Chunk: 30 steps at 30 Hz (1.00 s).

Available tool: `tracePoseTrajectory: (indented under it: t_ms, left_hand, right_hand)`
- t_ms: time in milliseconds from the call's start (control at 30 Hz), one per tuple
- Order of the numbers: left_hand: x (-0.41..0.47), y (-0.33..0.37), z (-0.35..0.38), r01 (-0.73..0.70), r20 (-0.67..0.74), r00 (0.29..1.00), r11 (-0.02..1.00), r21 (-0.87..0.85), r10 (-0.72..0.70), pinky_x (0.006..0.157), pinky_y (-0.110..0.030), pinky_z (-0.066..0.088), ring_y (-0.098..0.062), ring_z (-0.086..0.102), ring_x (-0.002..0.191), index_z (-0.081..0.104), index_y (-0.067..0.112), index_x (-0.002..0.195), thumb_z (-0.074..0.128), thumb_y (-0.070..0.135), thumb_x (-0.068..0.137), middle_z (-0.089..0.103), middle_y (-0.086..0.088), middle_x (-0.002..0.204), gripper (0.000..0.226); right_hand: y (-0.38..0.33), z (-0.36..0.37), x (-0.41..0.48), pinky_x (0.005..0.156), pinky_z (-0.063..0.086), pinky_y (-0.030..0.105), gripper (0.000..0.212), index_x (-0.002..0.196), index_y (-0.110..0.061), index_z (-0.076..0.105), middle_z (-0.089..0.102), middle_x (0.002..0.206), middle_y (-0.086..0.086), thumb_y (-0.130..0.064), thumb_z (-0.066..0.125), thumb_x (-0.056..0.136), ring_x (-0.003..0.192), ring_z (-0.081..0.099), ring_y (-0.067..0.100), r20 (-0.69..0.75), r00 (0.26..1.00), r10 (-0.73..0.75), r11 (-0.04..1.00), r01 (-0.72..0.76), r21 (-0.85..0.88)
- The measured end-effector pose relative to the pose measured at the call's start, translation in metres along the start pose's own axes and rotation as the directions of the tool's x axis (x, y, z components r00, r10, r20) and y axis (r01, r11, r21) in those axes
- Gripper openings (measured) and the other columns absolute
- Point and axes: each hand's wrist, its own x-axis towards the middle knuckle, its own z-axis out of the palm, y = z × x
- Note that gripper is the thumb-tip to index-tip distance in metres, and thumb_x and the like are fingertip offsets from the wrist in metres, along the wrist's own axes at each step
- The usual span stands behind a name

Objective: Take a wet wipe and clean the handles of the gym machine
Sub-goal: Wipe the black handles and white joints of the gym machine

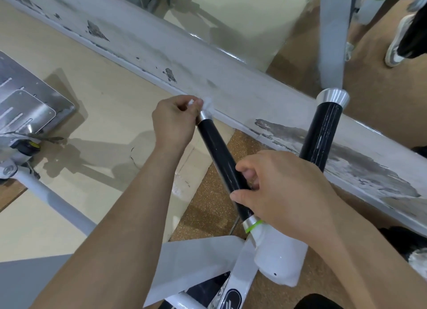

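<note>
Left hand (175,116): fingers curled, pinching the wet wipe (191,102).
Wet wipe: a white wad on the far metal tip of the black handle (219,156), beside the scuffed grey beam (231,77).
Right hand (284,188): grasping the same handle's near end.
Second handle (323,133): right, untouched.

I see my left hand (175,121) and right hand (284,193) bare, both forearms (129,227) uncovered down to the bottom edge of the view. A rounded black garment (320,302) shows at that edge.
</note>
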Motion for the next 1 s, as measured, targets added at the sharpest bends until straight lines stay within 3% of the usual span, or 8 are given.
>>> tracePoseTrajectory:
  t_ms: [167,300,400,533,667,833,933,1000]
  left_hand:
    - [-0.025,0.004,-0.006,-0.167,0.227,0.966,0.972,0.164,0.128,0.068,-0.025,0.045,-0.008,0.059,0.071,0.075,0.023,0.08,0.067,0.03,0.082,0.066,0.01,0.073,0.011]
    - [-0.007,0.025,0.004,-0.364,0.347,0.919,0.741,0.564,0.187,0.056,-0.031,0.04,-0.024,0.057,0.064,0.064,0.013,0.063,0.058,0.033,0.086,0.058,-0.002,0.057,0.031]
    - [0.006,0.045,0.014,-0.491,0.523,0.846,0.54,0.683,0.107,0.055,-0.03,0.038,-0.031,0.054,0.063,0.054,0.01,0.057,0.059,0.027,0.084,0.05,-0.007,0.058,0.032]
    - [0.018,0.066,-0.001,-0.623,0.742,0.661,0.472,0.624,-0.108,0.051,-0.03,0.031,-0.025,0.044,0.06,0.056,0.006,0.068,0.047,0.013,0.091,0.05,-0.009,0.064,0.027]
    - [0.015,0.065,-0.006,-0.631,0.751,0.659,0.516,0.579,-0.037,0.049,-0.028,0.03,-0.021,0.042,0.057,0.067,0.004,0.076,0.052,0.016,0.09,0.047,-0.006,0.058,0.024]
    - [0.006,0.049,-0.004,-0.522,0.592,0.793,0.66,0.54,0.143,0.067,-0.025,0.044,-0.018,0.061,0.08,0.072,0.018,0.099,0.06,0.011,0.082,0.067,0.002,0.078,0.022]
    - [-0.004,0.037,-0.011,-0.38,0.434,0.883,0.818,0.433,0.18,0.074,-0.015,0.04,-0.008,0.06,0.089,0.059,0.022,0.123,0.061,0.006,0.077,0.068,0.009,0.086,0.049]
    - [-0.011,0.03,-0.018,-0.245,0.361,0.923,0.927,0.283,0.134,0.075,-0.012,0.043,-0.004,0.061,0.087,0.053,0.026,0.128,0.061,0.004,0.078,0.069,0.012,0.088,0.055]
  right_hand:
    - [-0.002,-0.002,0.0,0.076,0.052,0.032,0.028,0.106,-0.034,0.059,0.062,0.099,-0.014,-0.049,0.06,0.083,0.09,0.058,0.005,0.016,1.0,0.011,1.0,-0.011,0.013]
    - [-0.002,-0.004,0.007,0.081,0.052,0.034,0.027,0.112,-0.032,0.06,0.065,0.103,-0.012,-0.043,0.055,0.089,0.095,0.06,0.008,0.036,0.997,0.063,0.997,-0.065,0.035]
    - [-0.001,-0.006,0.008,0.077,0.052,0.03,0.021,0.106,-0.029,0.063,0.067,0.1,-0.009,-0.034,0.046,0.094,0.092,0.061,0.01,0.057,0.996,0.068,0.998,-0.068,-0.001]
    - [-0.002,-0.009,0.007,0.081,0.05,0.029,0.035,0.125,-0.033,0.052,0.063,0.107,-0.009,-0.019,0.047,0.093,0.097,0.057,0.01,0.094,0.994,0.055,0.998,-0.058,0.029]
    - [-0.002,-0.023,0.025,0.095,0.045,0.039,0.051,0.141,-0.023,0.028,0.046,0.135,0.003,-0.013,0.045,0.094,0.115,0.05,0.023,0.128,0.988,0.089,0.986,-0.106,0.131]
    - [-0.006,-0.022,0.083,0.092,0.049,0.047,0.038,0.124,0.004,0.049,0.06,0.117,0.023,-0.02,0.051,0.094,0.104,0.062,0.033,0.097,0.971,0.218,0.843,-0.238,0.483]
    - [-0.006,-0.009,0.107,0.051,0.056,0.025,0.019,0.087,0.004,0.057,0.065,0.061,0.014,-0.014,0.058,0.092,0.052,0.066,0.013,0.224,0.95,0.218,0.578,-0.311,0.755]
    - [-0.002,-0.003,0.12,0.037,0.044,0.015,0.02,0.081,0.003,0.06,0.059,0.055,0.009,-0.016,0.066,0.087,0.035,0.052,0.007,0.15,0.954,0.259,0.613,-0.282,0.738]
